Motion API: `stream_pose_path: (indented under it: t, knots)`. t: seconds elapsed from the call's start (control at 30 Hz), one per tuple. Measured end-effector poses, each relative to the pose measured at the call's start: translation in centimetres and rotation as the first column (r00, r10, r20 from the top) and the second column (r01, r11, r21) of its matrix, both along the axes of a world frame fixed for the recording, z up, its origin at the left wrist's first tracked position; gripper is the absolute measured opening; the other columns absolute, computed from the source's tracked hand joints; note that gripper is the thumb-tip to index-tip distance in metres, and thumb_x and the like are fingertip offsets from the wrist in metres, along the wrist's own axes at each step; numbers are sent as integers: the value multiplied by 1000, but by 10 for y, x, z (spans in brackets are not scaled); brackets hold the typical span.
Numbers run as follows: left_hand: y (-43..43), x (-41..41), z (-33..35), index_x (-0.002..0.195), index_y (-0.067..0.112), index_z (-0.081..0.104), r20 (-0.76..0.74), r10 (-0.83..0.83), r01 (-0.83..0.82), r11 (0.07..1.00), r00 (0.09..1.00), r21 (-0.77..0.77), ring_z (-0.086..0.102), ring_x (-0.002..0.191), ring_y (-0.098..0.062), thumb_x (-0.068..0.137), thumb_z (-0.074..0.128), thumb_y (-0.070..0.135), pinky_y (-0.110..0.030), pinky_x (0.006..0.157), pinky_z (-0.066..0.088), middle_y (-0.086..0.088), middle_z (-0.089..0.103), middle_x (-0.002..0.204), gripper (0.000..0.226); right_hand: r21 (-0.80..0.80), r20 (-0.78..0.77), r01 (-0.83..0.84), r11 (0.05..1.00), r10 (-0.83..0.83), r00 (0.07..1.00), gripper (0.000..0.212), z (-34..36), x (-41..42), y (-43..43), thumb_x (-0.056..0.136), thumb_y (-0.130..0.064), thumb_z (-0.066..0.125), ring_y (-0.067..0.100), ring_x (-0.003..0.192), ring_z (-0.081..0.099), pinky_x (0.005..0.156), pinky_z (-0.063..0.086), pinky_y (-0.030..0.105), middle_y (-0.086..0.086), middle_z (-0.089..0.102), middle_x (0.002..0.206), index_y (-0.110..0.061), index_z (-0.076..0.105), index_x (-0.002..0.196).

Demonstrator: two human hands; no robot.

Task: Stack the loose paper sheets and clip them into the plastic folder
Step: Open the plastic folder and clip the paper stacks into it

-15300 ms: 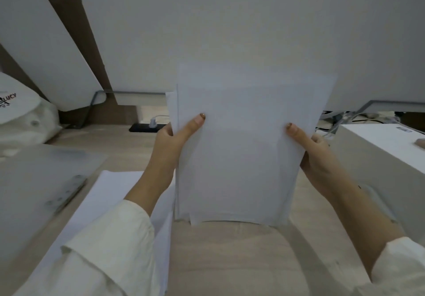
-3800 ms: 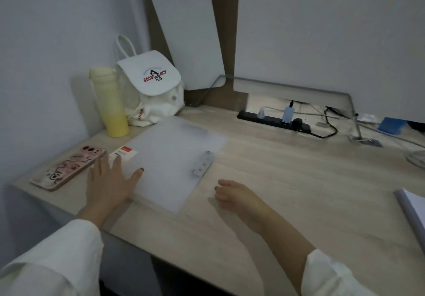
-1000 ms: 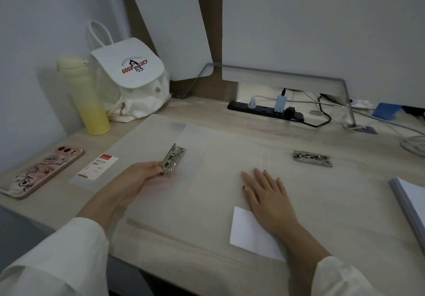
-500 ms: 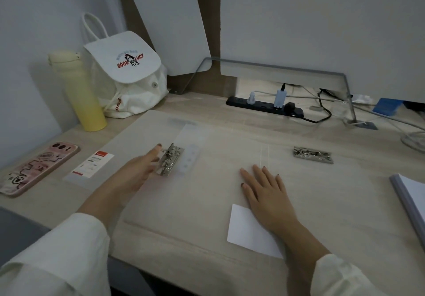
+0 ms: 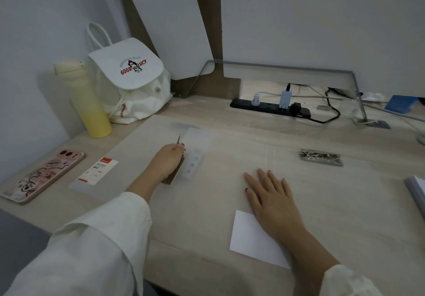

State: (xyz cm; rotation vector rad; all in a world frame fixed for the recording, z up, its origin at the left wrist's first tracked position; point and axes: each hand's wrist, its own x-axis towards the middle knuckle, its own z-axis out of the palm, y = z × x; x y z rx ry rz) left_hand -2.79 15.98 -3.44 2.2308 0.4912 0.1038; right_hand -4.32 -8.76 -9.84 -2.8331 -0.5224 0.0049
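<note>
Paper stack [image 5: 417, 191] is cut off by the right frame edge; the translucent plastic folder [image 5: 230, 155] is faint, and I can barely trace its edges. It lies open and flat mid-desk [image 5: 202, 106], long axis left-right, with the right hand [image 5: 271, 195] flat on it, fingers slightly spread. Left hand [image 5: 167, 161] curls round the left-leaf metal clip [image 5: 172, 177], hiding most of it; the clip runs near-to-far, lever tip poking out far.

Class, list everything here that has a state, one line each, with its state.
Plastic folder: open, flat.
Left clip: lever raised, left hand grips it.
Right clip: lying flat, untouched.
Right hand: flat on folder.
Bottle: upright, lid shut.
Phone: face down.
Paper stack: outside folder.
</note>
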Motion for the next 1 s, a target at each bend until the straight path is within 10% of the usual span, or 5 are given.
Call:
stream_pose_path:
  t: [0.2, 0.43, 0.6, 0.73, 1.0]
  knots:
    - [-12, 3, -11, 143, 13, 31, -66, -64, 80, 955, 996, 287, 15, 145, -24, 99, 32, 32, -39, 115, 19, -9, 14, 158, 48, 12, -21, -15, 1000, 15, 1000, 86, 2, 0, 1, 67, -57, -17, 17, 148, -3, 117, -6, 37, -4, 2, 160, -41, 10, 147]
    - [-79, 5, -8, 150, 16, 9, -53, -280, 269, 827, 958, 493, -7, 147, -20, 100, 26, 33, -35, 120, -3, -7, -3, 160, 55, 286, -101, 67, 956, -40, 994, 48, 17, 22, -27, 94, -29, 44, 22, 136, 31, 109, 19, 23, 6, 35, 148, -17, 40, 141]
    - [-156, 10, -42, 150, 24, 8, -132, -518, 503, 688, 845, 524, -11, 147, -15, 97, 16, 47, -34, 117, -10, 0, -5, 160, 58, 67, -6, 370, 926, -371, 929, 49, 29, 57, -70, 94, -23, 38, 34, 121, 42, 96, 36, 38, 18, 43, 132, -12, 33, 142]
    - [-173, 12, -66, 148, 35, 7, -106, -533, 492, 661, 839, 567, -12, 147, -15, 62, -19, 73, -33, 113, -18, 3, -2, 160, 98, -25, -74, 328, 944, -329, 941, 56, 34, 79, -80, 97, -27, 30, 33, 123, 45, 90, 42, 38, 15, 31, 145, -27, 10, 149]
    - [-175, 12, -72, 147, 38, 10, 30, -507, 411, 731, 861, 545, -11, 146, -13, 61, -21, 70, -35, 112, -15, 7, 0, 160, 96, -92, -6, 299, 950, -301, 954, 51, 28, 100, -81, 97, -24, 29, 34, 115, 53, 83, 45, 37, 14, 43, 136, -26, 20, 147]
